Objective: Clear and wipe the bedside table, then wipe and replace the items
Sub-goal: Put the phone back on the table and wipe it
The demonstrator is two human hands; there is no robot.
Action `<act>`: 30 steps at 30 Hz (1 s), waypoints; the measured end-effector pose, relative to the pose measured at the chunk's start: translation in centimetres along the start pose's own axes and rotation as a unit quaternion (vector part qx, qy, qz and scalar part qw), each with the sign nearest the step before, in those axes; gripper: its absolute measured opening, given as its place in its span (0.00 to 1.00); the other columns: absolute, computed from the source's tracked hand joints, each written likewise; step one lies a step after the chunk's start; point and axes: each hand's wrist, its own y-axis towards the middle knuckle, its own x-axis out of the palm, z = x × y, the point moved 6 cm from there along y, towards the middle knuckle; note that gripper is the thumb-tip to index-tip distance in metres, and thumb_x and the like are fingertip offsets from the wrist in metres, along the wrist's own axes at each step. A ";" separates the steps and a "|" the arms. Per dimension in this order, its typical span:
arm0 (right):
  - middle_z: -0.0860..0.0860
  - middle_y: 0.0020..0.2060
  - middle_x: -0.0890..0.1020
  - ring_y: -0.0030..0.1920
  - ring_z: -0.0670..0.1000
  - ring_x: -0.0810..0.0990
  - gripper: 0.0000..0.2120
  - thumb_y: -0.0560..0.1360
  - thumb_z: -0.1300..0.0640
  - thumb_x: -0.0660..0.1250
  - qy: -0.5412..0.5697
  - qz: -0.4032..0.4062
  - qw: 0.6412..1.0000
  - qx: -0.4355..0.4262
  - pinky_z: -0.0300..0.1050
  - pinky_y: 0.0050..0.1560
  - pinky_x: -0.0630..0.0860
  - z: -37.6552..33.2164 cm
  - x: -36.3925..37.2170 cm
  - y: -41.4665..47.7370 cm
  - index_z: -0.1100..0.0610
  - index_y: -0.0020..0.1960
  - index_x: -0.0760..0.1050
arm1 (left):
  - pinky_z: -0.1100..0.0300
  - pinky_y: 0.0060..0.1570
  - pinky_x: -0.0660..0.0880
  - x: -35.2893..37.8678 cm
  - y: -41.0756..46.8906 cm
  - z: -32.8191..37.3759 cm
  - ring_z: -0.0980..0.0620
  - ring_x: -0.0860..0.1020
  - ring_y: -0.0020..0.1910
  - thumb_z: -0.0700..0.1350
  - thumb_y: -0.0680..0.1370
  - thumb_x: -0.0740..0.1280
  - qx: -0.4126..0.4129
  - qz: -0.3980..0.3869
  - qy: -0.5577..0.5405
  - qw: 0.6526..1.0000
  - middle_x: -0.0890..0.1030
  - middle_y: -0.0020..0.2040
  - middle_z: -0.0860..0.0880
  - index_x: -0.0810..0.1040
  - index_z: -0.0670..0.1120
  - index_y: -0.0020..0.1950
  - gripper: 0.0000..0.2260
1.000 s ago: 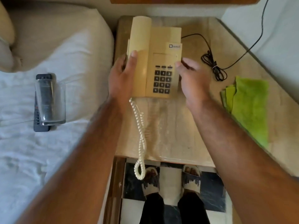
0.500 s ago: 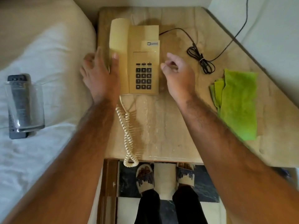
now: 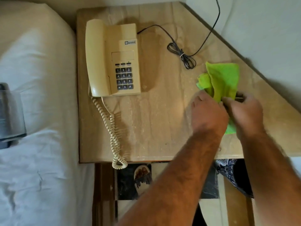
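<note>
Left of the phone [image 3: 112,59], a glass [image 3: 10,111] lies on the bed [image 3: 40,79]. The phone sits on the table [image 3: 154,119], its cord [image 3: 181,53] to its right. Further right, the left hand [image 3: 209,114] and right hand [image 3: 246,113] both curl their fingers around the green cloth [image 3: 223,79], gripping it.

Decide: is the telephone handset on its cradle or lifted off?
On its cradle. The handset lies along the telephone's left side; neither hand touches it.
</note>
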 end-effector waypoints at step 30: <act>0.60 0.85 0.55 0.86 0.61 0.53 0.60 0.68 0.30 0.76 -0.117 -0.186 0.840 -0.496 0.62 0.85 0.56 -15.8 17.0 -6.7 0.62 0.85 0.56 | 0.44 0.79 0.62 -29.4 0.1 -12.4 0.38 0.65 0.80 0.57 0.85 0.65 0.175 0.408 0.193 0.875 0.66 0.81 0.37 0.67 0.44 0.82 0.29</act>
